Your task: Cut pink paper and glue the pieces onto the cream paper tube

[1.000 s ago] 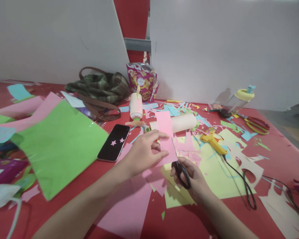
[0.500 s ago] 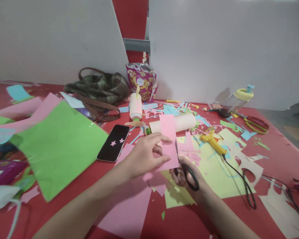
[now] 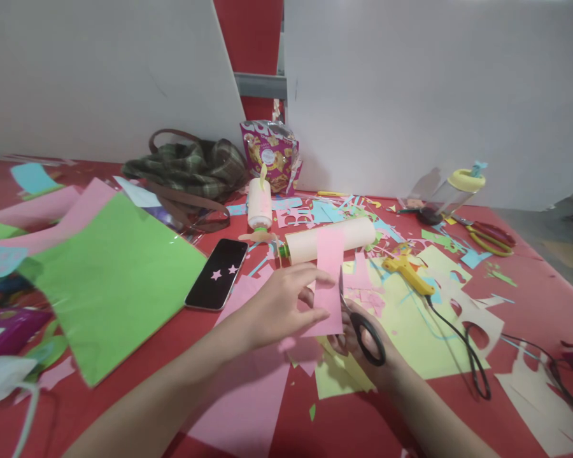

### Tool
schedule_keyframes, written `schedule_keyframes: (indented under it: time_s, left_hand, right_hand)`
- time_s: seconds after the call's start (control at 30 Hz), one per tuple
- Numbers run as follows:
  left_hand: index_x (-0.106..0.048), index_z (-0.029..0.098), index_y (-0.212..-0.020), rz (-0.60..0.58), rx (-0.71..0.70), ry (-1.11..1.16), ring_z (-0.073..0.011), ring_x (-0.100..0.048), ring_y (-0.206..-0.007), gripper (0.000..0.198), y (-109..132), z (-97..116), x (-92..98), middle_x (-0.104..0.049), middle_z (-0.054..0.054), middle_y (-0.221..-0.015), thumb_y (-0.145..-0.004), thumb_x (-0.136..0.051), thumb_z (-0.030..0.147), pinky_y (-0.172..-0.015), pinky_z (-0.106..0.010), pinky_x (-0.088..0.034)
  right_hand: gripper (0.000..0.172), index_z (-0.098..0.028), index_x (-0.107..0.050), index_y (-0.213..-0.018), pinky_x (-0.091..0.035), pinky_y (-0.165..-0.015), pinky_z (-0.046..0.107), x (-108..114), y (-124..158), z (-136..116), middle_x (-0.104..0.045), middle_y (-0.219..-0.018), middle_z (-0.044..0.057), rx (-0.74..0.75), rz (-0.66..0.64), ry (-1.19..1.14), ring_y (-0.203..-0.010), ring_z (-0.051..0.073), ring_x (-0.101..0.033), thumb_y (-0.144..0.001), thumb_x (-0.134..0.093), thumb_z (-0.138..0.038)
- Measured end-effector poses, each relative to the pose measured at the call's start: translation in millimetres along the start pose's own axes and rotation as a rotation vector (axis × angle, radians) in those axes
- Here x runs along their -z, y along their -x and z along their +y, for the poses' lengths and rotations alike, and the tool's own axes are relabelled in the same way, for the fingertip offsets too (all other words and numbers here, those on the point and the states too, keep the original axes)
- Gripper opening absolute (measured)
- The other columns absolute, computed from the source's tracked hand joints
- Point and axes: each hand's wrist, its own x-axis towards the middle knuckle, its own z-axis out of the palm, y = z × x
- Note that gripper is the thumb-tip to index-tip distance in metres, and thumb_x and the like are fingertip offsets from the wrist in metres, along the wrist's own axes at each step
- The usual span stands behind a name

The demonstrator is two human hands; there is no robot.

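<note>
My left hand [image 3: 286,299] is closed on a pink paper strip [image 3: 329,254], held up above the table, its thumb and fingers across the strip's lower part. In my right hand [image 3: 358,343] are black-handled scissors [image 3: 368,337], gripped by the handles. Their blade stands upright along the strip's right edge; whether it is cutting cannot be made out. Behind the strip lies a cream paper-covered tube [image 3: 358,234] with a green end. A larger pink sheet [image 3: 239,401] lies beneath my hands, and a pale yellow sheet [image 3: 420,350] is to the right.
A yellow glue gun [image 3: 410,275] with a black cord lies right of my hands. Left are a phone [image 3: 216,277] with pink stars on it and a green sheet [image 3: 119,280]. Behind stand a second cream tube [image 3: 260,202] and a snack bag [image 3: 271,156]. Pliers [image 3: 491,235] lie far right.
The pink strip has shifted slightly down and tilted in my left hand. The scissors have moved slightly, and their blade now shows apart from the strip's edge.
</note>
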Motion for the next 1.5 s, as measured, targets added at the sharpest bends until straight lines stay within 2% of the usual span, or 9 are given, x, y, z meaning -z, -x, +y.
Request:
schedule_keyframes:
  time_s: [0.33,0.53,0.8,1.17,1.5]
  left_hand:
    - [-0.054,0.019,-0.097,0.013,0.043,0.040,-0.0062,-0.055,-0.058,0.031,1,4,-4.7,-0.054,-0.002,-0.095,-0.067,-0.058,0.016,-0.060,-0.020,-0.048]
    - [-0.053,0.018,-0.099,0.032,0.065,0.072,-0.0058,-0.054,-0.059,0.032,1,6,-7.7,-0.053,-0.002,-0.096,-0.067,-0.058,0.016,-0.060,-0.019,-0.048]
    - [-0.053,0.018,-0.098,0.038,0.115,0.108,-0.0067,-0.055,-0.059,0.031,1,9,-11.7,-0.053,-0.005,-0.101,-0.067,-0.057,0.017,-0.058,-0.020,-0.049]
    - [-0.054,0.018,-0.096,0.047,0.101,0.096,-0.0065,-0.055,-0.058,0.031,-1,9,-10.5,-0.055,-0.004,-0.100,-0.065,-0.056,0.013,-0.058,-0.020,-0.049]
    - [-0.054,0.018,-0.097,0.049,0.113,0.088,-0.0055,-0.054,-0.056,0.031,0,9,-10.8,-0.053,-0.004,-0.101,-0.067,-0.057,0.016,-0.059,-0.020,-0.048]
  right_hand:
    - [0.041,-0.024,-0.053,-0.097,-0.033,-0.049,0.024,-2,0,-1,-0.047,-0.062,0.000,-0.013,0.080,0.122,-0.054,0.012,-0.040,-0.065,-0.060,-0.047]
    - [0.033,-0.022,-0.051,-0.098,-0.031,-0.051,0.023,-3,0,0,-0.048,-0.063,0.000,0.021,0.074,0.138,-0.055,0.012,-0.040,-0.072,-0.055,-0.042]
    - [0.034,-0.023,-0.050,-0.096,-0.032,-0.051,0.024,-2,-1,2,-0.047,-0.062,-0.001,0.028,0.140,0.204,-0.054,0.012,-0.042,-0.070,-0.057,-0.043]
    - [0.039,-0.020,-0.052,-0.094,-0.026,-0.045,0.024,-4,-3,-1,-0.044,-0.056,-0.002,0.011,0.120,0.236,-0.048,0.011,-0.039,-0.067,-0.058,-0.048]
    - [0.035,-0.019,-0.053,-0.091,-0.026,-0.040,0.021,-4,-3,-1,-0.046,-0.057,-0.003,0.030,0.142,0.258,-0.043,0.008,-0.041,-0.067,-0.061,-0.044]
